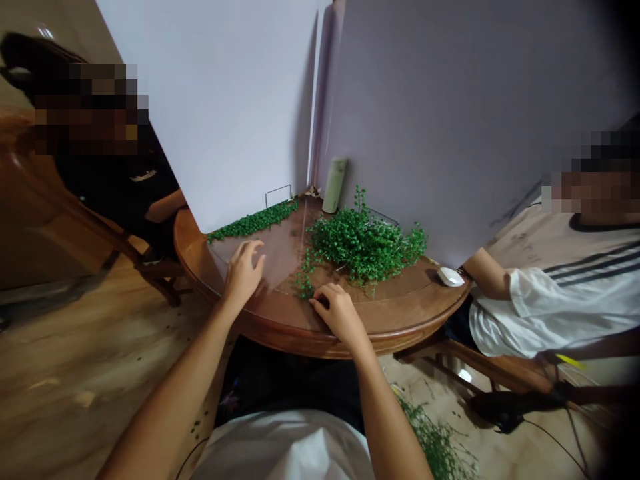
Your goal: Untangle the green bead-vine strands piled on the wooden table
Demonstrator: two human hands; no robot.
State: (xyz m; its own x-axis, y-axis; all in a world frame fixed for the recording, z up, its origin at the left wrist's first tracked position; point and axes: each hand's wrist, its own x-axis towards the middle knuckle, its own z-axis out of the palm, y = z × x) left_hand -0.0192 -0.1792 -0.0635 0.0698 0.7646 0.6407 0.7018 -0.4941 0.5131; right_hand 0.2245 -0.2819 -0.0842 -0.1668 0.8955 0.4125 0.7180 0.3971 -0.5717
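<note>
So the greenery is on a glossy brown wooden table with a rounded front edge (400, 325): a big bushy heap of bright green, small-leaved sprigs (367, 247) sits right of centre, up against the foot of the tall greyish-white flat panel (425, 113) on that side. One loose green sprig (304, 277) trails off its left side toward the front edge. The right hand (341, 310) is just by the lower tip of that sprig, close to the middle of the front edge, fingers curled and thumb near the index finger; can't tell if anything's actually pinched in there. The left hand (243, 268) is over the left part of the table, fingers loosely bent, with a fairly wide gap between thumb and fingers. Beyond it, a long narrow band of small green leaves (255, 221) runs along the foot of the tall bright white flat panel (215, 100). A pale green cylindrical bottle (334, 185) stands near the far corner where the panels meet, and a small shiny white object (451, 277) is by the right edge. There's also a pile of thin green stems (437, 440) on the floor, below the table's right side.
</note>
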